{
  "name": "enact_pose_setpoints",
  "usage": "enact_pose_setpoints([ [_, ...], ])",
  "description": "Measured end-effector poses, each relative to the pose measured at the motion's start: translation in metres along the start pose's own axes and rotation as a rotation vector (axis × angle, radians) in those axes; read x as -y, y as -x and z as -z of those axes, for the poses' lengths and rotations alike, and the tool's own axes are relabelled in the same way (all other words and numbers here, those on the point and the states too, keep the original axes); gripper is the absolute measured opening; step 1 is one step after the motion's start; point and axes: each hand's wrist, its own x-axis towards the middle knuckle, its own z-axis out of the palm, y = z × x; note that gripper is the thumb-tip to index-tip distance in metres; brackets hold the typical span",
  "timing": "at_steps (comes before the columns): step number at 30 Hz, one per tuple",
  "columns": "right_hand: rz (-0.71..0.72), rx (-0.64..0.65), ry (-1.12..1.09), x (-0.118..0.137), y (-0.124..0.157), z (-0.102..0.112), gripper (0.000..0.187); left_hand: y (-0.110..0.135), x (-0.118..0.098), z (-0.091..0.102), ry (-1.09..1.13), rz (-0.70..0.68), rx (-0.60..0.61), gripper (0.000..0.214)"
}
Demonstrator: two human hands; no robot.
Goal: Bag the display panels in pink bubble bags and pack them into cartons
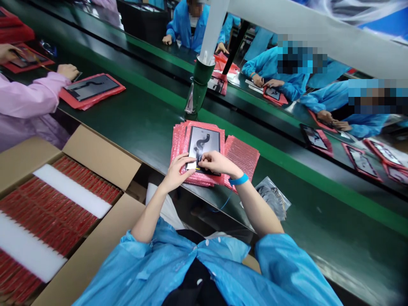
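A flat display panel with a grey face and dark border lies on a stack of pink bubble-wrap bags in front of me. A curved black ribbon cable rests across its face. My left hand is open, fingers stretched over the panel's lower left corner beside a small white and yellow patch. My right hand, with a blue wrist strap, is closed in a pinch at the cable's lower end. What lies between its fingertips is too small to make out.
More pink bubble wrap and a clear bag of dark parts lie to the right. A green post stands behind the stack. An open carton of red-wrapped pieces is at left. Co-workers' hands handle similar panels along the green bench.
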Motion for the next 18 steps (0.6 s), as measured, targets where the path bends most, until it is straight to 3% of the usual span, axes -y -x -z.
enact_pose_setpoints([
  [18, 0.006, 0.006, 0.016, -0.0013, 0.0020, -0.0023, 0.032, -0.0004, 0.0010, 0.0000, -0.007, -0.007, 0.001, 0.036],
])
